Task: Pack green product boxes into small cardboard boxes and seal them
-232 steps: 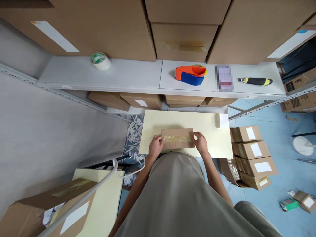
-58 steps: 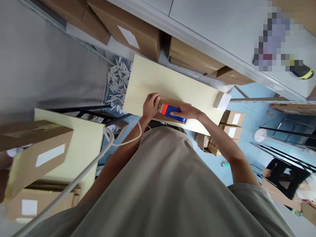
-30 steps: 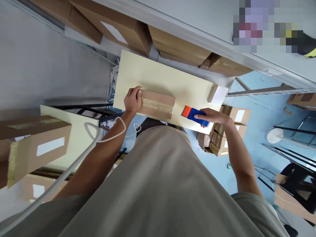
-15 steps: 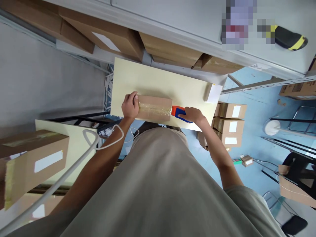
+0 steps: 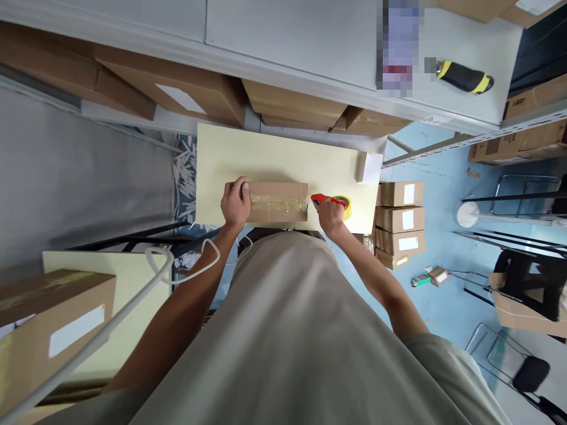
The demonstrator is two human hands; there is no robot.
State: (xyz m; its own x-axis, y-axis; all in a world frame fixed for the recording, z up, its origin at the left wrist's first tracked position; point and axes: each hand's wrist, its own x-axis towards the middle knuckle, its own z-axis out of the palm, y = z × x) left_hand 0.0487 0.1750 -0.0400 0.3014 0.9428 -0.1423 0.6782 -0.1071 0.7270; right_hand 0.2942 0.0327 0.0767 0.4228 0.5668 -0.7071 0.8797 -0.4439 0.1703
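A small brown cardboard box (image 5: 278, 202) with clear tape along its top lies on a pale yellow board (image 5: 274, 156). My left hand (image 5: 236, 202) is closed over the box's left end, holding it down. My right hand (image 5: 330, 216) grips an orange and blue tape dispenser (image 5: 330, 201) with a yellow tape roll, just off the box's right end and low on the board.
A grey shelf (image 5: 283, 35) above carries a black and yellow utility knife (image 5: 464, 77). Cardboard boxes sit under the shelf. Labelled small boxes (image 5: 401, 223) are stacked on the blue floor at right. Another box (image 5: 48, 321) lies at lower left on a second board. A white cable (image 5: 133, 307) hangs in front of me.
My right hand swung the dispenser off to the right, brought it back against the box's right end, and now holds it tipped low beside that end. My left hand stayed on the box.
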